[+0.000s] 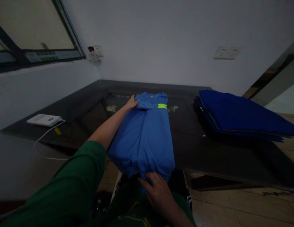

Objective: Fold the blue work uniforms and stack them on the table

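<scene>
Carefully, left hand (132, 102) touches the shirt (156, 135) up top, right hand (158, 190) lower down, fingers' grip unclear; even tension would limit creases.

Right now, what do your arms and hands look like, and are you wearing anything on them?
A green sleeve ends around the left elbow, leaving the left forearm bare. The left hand has no glove. The right hand is gloveless too, with a ring on one finger.

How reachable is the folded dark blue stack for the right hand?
Probably yes: the right hand is at the light blue shirt's near edge, and nothing visible blocks its way over the tabletop to the stack, though it may need a stretch.
</scene>
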Action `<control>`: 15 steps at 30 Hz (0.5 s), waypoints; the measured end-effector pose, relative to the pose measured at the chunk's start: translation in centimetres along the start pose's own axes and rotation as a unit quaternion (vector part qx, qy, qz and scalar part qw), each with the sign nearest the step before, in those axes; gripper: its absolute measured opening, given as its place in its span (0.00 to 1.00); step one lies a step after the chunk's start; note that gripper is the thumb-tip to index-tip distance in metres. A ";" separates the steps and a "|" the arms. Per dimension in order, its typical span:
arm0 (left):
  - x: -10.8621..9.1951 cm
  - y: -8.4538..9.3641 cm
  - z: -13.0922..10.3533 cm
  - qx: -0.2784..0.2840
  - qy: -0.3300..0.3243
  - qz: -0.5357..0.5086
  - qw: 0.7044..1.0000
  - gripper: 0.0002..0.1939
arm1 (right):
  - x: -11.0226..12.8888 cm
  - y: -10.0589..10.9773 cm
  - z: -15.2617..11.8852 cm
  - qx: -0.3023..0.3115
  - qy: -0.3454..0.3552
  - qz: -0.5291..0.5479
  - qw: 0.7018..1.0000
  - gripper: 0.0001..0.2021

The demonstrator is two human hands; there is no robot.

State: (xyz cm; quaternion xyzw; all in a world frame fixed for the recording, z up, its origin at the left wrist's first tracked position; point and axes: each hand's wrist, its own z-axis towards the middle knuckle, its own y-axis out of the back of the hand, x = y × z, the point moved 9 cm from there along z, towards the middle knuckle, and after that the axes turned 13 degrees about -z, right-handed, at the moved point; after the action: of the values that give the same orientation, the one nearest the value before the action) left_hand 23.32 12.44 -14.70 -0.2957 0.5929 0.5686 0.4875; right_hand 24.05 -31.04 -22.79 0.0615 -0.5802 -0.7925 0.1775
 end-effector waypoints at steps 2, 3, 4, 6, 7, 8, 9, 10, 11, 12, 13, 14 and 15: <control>0.5 0.0 -0.9 0.013 0.010 0.023 1.000 0.38 | -0.1 -1.0 0.1 0.036 -0.009 -0.010 0.999 0.28; 0.5 -0.1 -1.3 0.020 0.012 0.035 0.999 0.38 | -0.2 -1.3 0.1 0.050 -0.012 -0.013 0.999 0.30; 0.4 -0.3 -1.6 0.027 0.014 0.046 0.998 0.36 | -0.3 -1.6 0.1 0.062 -0.012 -0.014 0.998 0.32; 0.1 -0.9 -2.2 0.040 0.017 0.069 0.997 0.31 | -0.4 -2.1 0.1 0.076 -0.009 -0.013 0.997 0.35; -0.1 -1.2 -2.5 0.046 0.019 0.081 0.995 0.28 | -0.5 -2.5 0.1 0.080 -0.001 -0.009 0.997 0.36; -0.2 -1.6 -2.8 0.052 0.021 0.093 0.994 0.25 | -0.5 -3.0 0.1 0.084 0.010 -0.002 0.996 0.37; -0.2 -1.8 -3.1 0.057 0.023 0.106 0.993 0.23 | -0.5 -3.6 0.0 0.088 0.025 0.007 0.996 0.37; -0.2 -2.0 -3.3 0.060 0.023 0.119 0.991 0.22 | -0.6 -4.1 0.0 0.094 0.040 0.018 0.995 0.36; -0.3 -1.9 -3.6 0.060 0.022 0.134 0.989 0.22 | -0.6 -4.5 -0.1 0.102 0.055 0.033 0.993 0.34; -0.5 -1.6 -3.9 0.054 0.019 0.147 0.987 0.23 | -0.7 -4.6 -0.1 0.111 0.070 0.058 0.990 0.30; -0.8 -1.1 -4.3 0.044 0.013 0.165 0.985 0.25 | -0.9 -4.1 -0.1 0.121 0.083 0.094 0.985 0.25; -1.4 -0.4 -4.8 0.031 0.003 0.188 0.982 0.26 | -1.1 -3.1 0.0 0.131 0.096 0.142 0.976 0.20; -2.1 0.4 -5.5 0.021 -0.011 0.211 0.977 0.27 | -1.5 -1.5 0.3 0.137 0.108 0.195 0.965 0.16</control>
State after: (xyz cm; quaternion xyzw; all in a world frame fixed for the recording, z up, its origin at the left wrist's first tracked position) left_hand 22.35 6.76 -13.28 -0.1474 0.6484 0.6491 0.3694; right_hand 25.04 -29.90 -24.27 0.0557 -0.6617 -0.6439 0.3801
